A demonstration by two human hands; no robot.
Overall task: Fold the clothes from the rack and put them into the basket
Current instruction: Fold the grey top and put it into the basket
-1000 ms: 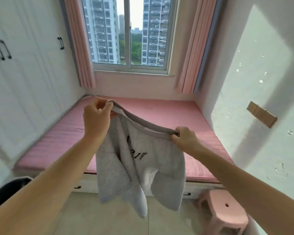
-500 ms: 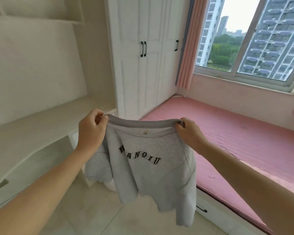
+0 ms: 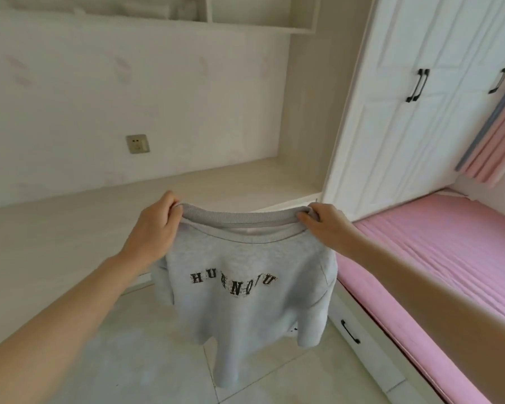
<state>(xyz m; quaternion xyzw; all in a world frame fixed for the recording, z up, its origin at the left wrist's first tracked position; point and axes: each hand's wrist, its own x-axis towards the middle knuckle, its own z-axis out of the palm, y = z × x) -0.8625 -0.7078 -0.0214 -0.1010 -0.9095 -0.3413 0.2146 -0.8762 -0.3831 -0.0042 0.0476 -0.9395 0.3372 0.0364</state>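
Left hand (image 3: 153, 228), right hand (image 3: 325, 225) fingers curled, gripping sweatshirt (image 3: 245, 290) collar.

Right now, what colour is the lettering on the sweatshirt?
Black, on the light grey sweatshirt; the head view shows it.

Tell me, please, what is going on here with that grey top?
A person holds a grey sweatshirt up in the air, the left hand and right hand each gripping its collar. It hangs unfolded over the tiled floor, between a white desk and a pink mattress. No basket is in view.
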